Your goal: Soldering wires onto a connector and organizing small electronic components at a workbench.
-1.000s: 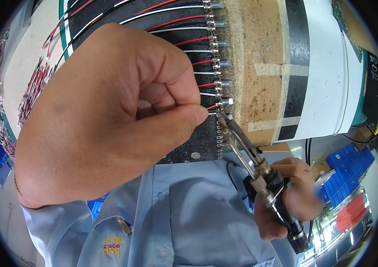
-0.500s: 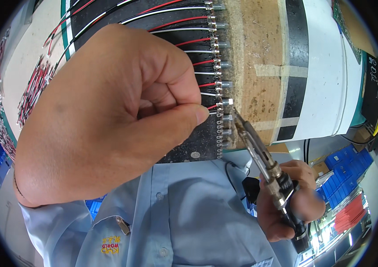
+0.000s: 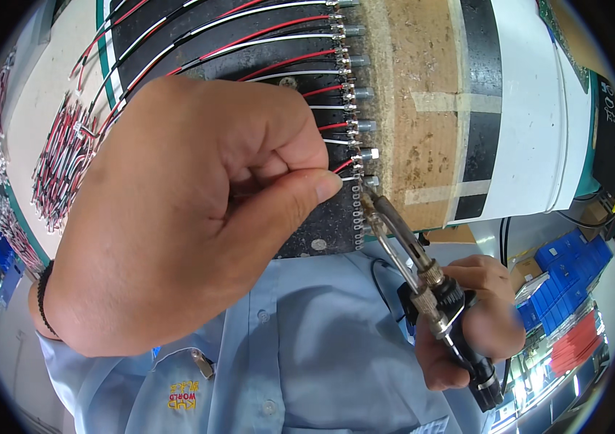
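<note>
My left hand [image 3: 192, 217] fills the middle of the view, thumb and forefinger pinched on a thin white wire [image 3: 349, 178] at the lowest of a row of small metal terminals [image 3: 354, 94]. Red and white wires [image 3: 264, 32] run from these terminals across a black board [image 3: 322, 224]. The terminals rest against a worn wooden block [image 3: 412, 108]. My right hand [image 3: 481, 325] grips the black handle of a soldering iron [image 3: 430, 286]. Its metal tip reaches up to the lowest terminal, just right of my left thumb.
Loose bundles of red, black and white wires [image 3: 61, 159] lie on the pale surface at the left. Blue bins [image 3: 568, 264] and red bins [image 3: 575, 343] sit at the right. My light blue shirt [image 3: 307, 354] fills the lower middle. A black cable [image 3: 504, 239] hangs near the white panel.
The soldering iron's tip has shifted slightly at the lowest terminal, and my right hand has moved with it. My left hand has kept its pinch in the same place.
</note>
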Action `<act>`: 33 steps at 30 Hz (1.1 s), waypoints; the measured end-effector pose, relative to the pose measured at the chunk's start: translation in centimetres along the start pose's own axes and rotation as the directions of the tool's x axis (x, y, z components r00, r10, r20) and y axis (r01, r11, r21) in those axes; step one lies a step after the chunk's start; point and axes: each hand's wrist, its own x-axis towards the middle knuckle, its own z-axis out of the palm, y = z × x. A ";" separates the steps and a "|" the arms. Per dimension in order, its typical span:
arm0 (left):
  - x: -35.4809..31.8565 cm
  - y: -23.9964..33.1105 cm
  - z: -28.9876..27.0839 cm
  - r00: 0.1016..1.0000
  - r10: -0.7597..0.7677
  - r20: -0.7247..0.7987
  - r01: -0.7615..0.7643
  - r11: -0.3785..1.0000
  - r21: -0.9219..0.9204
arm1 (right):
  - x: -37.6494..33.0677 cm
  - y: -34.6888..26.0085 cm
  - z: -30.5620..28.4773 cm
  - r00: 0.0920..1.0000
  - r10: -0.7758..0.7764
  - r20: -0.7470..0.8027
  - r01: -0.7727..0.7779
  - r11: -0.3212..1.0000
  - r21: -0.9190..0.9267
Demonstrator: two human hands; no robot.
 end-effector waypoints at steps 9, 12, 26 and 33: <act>0.0 0.1 0.2 1.000 0.011 -0.012 -0.011 0.999 0.036 | 0.1 0.5 -0.1 0.999 -0.018 0.033 0.017 1.000 0.020; 0.1 0.2 0.2 1.000 0.008 -0.011 -0.008 1.000 0.008 | 0.0 0.3 0.0 1.000 -0.013 0.013 0.013 1.000 0.009; 0.5 0.8 -0.2 0.996 -0.083 0.021 0.083 0.997 -0.004 | -0.1 0.5 0.0 0.999 -0.002 0.034 0.001 1.000 0.015; 0.0 0.1 0.1 1.000 0.000 -0.010 0.000 1.000 0.024 | -0.2 0.6 0.1 0.998 -0.045 -0.037 0.044 0.999 -0.027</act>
